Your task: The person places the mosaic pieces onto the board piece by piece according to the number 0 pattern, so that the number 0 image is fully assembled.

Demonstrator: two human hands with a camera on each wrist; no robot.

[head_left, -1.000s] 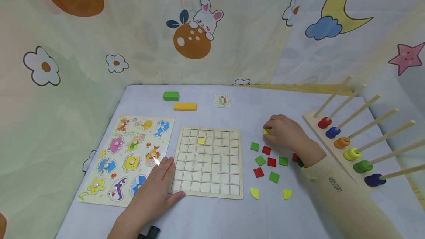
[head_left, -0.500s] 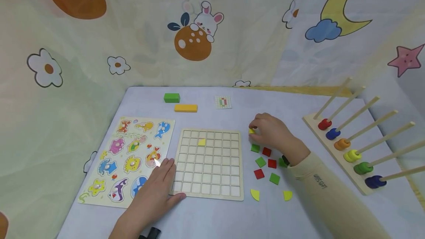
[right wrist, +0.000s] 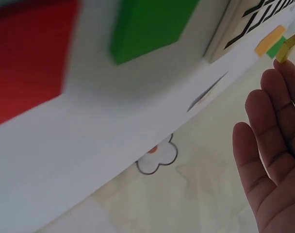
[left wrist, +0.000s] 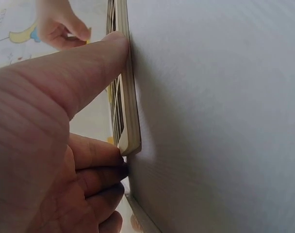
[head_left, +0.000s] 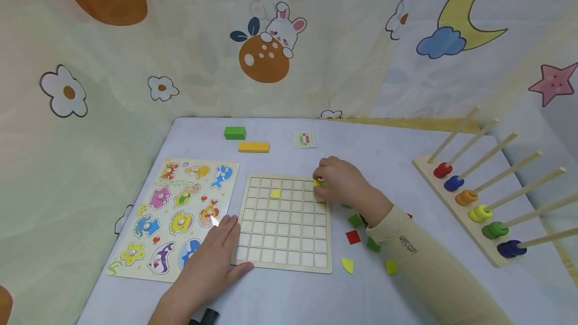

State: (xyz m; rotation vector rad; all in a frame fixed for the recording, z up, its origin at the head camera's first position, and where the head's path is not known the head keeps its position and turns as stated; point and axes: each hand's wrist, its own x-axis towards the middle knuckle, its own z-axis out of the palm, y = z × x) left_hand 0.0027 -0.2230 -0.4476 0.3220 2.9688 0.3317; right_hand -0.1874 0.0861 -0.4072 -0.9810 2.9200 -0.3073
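Note:
My right hand (head_left: 343, 182) pinches a small yellow tile (head_left: 318, 183) between thumb and fingertips, above the top right corner of the wooden grid board (head_left: 284, 224). In the right wrist view, the same yellow tile (right wrist: 286, 48) shows at the fingertips, its exact shape partly hidden. My left hand (head_left: 209, 252) rests at the board's lower left corner. Its thumb lies against the front edge and its fingers extend along the left side, as the left wrist view shows. Another yellow tile (head_left: 275, 193) sits in a cell near the board's top.
Red, green and yellow tiles, such as a red tile (head_left: 353, 237), lie right of the board, partly under the right arm. A sea-animal puzzle (head_left: 169, 224) lies left. Behind are a green block (head_left: 235, 133), an orange block (head_left: 254, 147) and a pattern card (head_left: 304, 139). A peg rack (head_left: 460, 204) stands right.
My right hand has moved left with the yellow tile, from beyond the loose tiles to the board's top right corner. The left hand stays where it was.

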